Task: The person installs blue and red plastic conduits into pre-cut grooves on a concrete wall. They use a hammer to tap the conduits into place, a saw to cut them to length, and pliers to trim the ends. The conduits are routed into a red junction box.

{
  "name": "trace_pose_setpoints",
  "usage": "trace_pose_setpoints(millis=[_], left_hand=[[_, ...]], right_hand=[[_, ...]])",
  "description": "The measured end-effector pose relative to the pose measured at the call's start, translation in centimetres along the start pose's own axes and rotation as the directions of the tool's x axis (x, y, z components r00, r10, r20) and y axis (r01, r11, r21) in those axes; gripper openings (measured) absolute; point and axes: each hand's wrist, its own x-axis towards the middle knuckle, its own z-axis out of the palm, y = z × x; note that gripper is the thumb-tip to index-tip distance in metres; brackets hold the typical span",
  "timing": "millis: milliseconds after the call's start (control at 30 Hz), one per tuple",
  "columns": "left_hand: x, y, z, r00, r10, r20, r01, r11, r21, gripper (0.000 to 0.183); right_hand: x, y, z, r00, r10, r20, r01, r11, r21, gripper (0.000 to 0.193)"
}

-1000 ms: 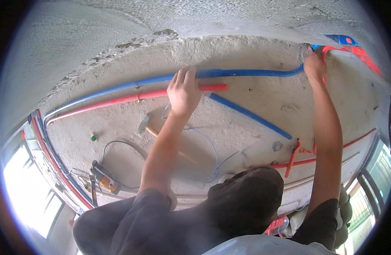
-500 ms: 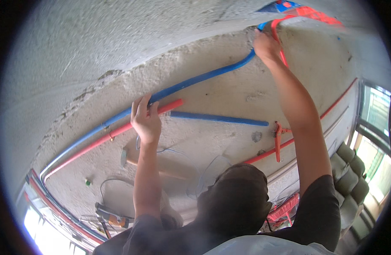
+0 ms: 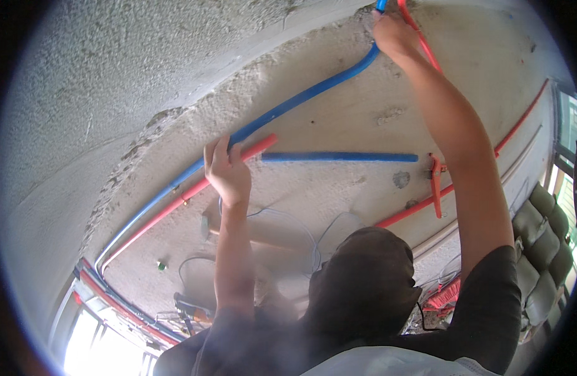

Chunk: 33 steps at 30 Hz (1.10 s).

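Observation:
A long blue pipe (image 3: 313, 92) runs across a rough concrete surface, bending upward near the top. My left hand (image 3: 229, 172) has its fingers curled over the pipe, with its palm across a red pipe (image 3: 157, 216) beside it. Farther up, my right hand (image 3: 396, 36) is closed round the blue pipe close to its bend, hiding that stretch. A second red pipe (image 3: 426, 47) passes just behind this hand. Between my arms is a dark rounded shape (image 3: 367, 276) that I cannot make out.
A short blue pipe (image 3: 342, 157) lies below, beside red pipe cutters (image 3: 436, 188). Part of a hammer (image 3: 206, 224) shows behind my left forearm, and a power tool (image 3: 191, 310) sits lower left. Grey padded bundles (image 3: 542, 250) stand at the right. A rough ledge (image 3: 150, 131) borders the pipes.
The view has shifted, so most of the scene sits farther right, with its upper part higher. The red and blue pieces at the top have left the picture. Both hands keep their grip.

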Motion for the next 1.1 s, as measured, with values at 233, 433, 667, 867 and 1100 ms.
trace_pose_setpoints(millis=[233, 433, 667, 867, 1100], left_hand=[[0.2, 1.2, -0.1, 0.998, -0.067, -0.007, 0.067, 0.997, -0.034, 0.038], [-0.1, 1.8, -0.7, 0.981, -0.191, -0.020, 0.191, 0.982, 0.002, 0.041], [0.2, 1.3, -1.4, 0.986, -0.165, -0.013, 0.165, 0.986, 0.017, 0.036], [0.8, 2.7, -1.2, 0.998, -0.070, 0.008, 0.070, 0.996, 0.050, 0.031], [1.5, 3.8, -1.0, 0.964, -0.091, 0.248, 0.042, 0.980, 0.194, 0.034]], right_hand=[[2.0, 2.9, 3.3, 0.972, -0.147, -0.181, 0.134, 0.987, -0.084, 0.036], [2.0, 0.7, 0.5, 0.999, 0.022, 0.047, -0.023, 0.999, 0.031, 0.066], [0.4, 0.6, 0.9, 0.999, -0.030, -0.034, 0.030, 1.000, -0.007, 0.063], [-0.1, 1.9, 1.7, 0.983, -0.089, -0.158, 0.107, 0.988, 0.112, 0.052], [-0.9, 0.2, 1.4, 0.966, -0.035, -0.257, 0.116, 0.945, 0.305, 0.042]])
